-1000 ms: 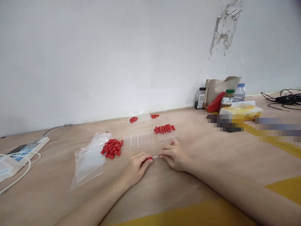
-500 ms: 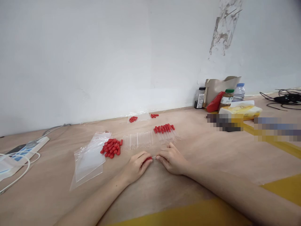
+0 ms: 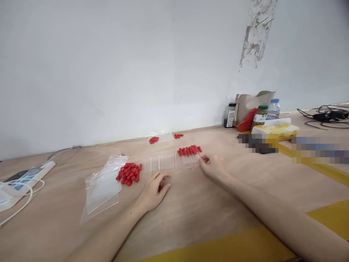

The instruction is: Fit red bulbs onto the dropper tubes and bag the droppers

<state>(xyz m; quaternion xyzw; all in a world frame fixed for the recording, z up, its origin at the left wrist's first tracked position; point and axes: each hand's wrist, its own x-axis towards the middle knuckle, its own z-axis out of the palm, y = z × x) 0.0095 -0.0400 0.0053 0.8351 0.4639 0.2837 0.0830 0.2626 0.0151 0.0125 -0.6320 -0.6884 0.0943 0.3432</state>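
The left hand [image 3: 155, 191], fingers loosely curled, held nothing, and the right hand [image 3: 214, 166], its grip impossible to tell, was at the right end of 1 row of red-bulbed droppers [image 3: 188, 151], whose tubes [image 3: 188, 160] seemed light and brittle, best held beside the soft bulbs [image 3: 194, 148].

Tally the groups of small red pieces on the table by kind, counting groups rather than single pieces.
Large pile of loose red bulbs: 1
Small far clusters of red pieces: 2
Row of red-topped droppers: 1
Total: 4 groups
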